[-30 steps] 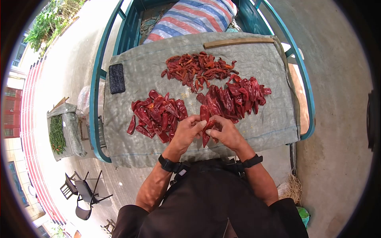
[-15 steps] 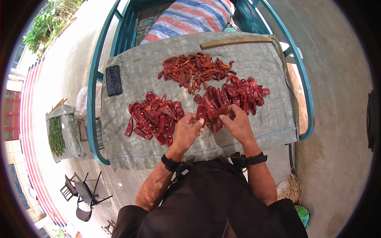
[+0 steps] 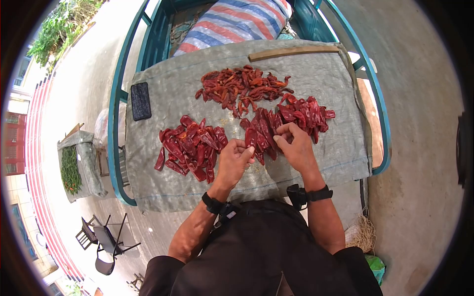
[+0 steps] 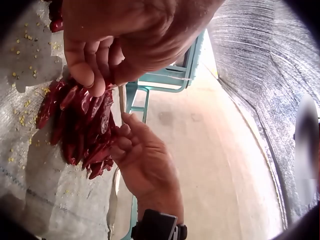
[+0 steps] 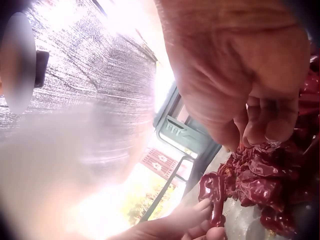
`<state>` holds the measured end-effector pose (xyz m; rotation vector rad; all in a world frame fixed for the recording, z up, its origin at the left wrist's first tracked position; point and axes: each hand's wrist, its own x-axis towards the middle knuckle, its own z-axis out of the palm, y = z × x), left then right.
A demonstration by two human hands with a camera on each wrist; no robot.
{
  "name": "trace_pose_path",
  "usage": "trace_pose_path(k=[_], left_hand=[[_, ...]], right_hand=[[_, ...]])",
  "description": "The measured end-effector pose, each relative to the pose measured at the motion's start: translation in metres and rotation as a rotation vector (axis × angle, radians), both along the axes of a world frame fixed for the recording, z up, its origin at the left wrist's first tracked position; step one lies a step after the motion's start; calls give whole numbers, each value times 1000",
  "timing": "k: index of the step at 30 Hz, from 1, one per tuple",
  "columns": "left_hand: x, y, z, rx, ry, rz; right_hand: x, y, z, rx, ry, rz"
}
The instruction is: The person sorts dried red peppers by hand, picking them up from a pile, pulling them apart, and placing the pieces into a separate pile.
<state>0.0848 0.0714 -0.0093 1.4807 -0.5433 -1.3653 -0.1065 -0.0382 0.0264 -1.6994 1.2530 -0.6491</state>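
The left hand (image 3: 234, 161) pinches a dark red dried pepper (image 3: 251, 140) between thumb and fingers; the right wrist view shows this pepper (image 5: 214, 192) upright from the fingertips. The right hand (image 3: 297, 148) has its thumb and fingertips at the near edge of the right pepper pile (image 3: 301, 114); whether it grips one is hidden. To the left lies another pile of large red peppers (image 3: 190, 147). Farther back is a heap of smaller, shrivelled peppers (image 3: 242, 86). All the piles rest on a grey woven sheet (image 3: 163, 192).
A dark phone-like slab (image 3: 141, 101) lies at the sheet's left. A wooden strip (image 3: 294, 52) crosses the back, before a striped bag (image 3: 237, 22). Teal rails (image 3: 116, 148) flank the sheet. Folding chairs (image 3: 104, 241) and a stand with green peppers (image 3: 70, 167) are at left.
From beside the left hand, the right hand has moved right and away to the right pile. A pepper seen at its fingertips half a second ago is now among the peppers there.
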Motion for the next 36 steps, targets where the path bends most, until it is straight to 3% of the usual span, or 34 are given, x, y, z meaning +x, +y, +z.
trace_pose_path(k=[5, 10, 16, 19, 20, 23, 26, 30, 36], left_hand=[[-4, -1, -2, -52, 58, -90], [-8, -4, -1, -169, 172, -203], [5, 5, 3, -46, -10, -107], [23, 19, -14, -122, -270, -57], [30, 25, -18, -119, -447, -46], [45, 38, -1, -106, -673, -26], [56, 49, -8, -84, -719, -12], [55, 49, -4, -77, -744, -32], [47, 44, 6, -123, -734, -133]], right_hand=[[10, 16, -8, 236, -96, 65], [9, 17, -19, 264, -113, 78], [6, -1, -2, 158, -118, -31], [8, -6, 10, 191, -142, -112], [6, -8, 1, 103, -141, -117], [5, -6, 2, -65, -42, -139], [-1, -4, -5, -84, 40, -105], [4, 5, -2, -50, 84, 15], [22, 31, -17, 33, 18, 453]])
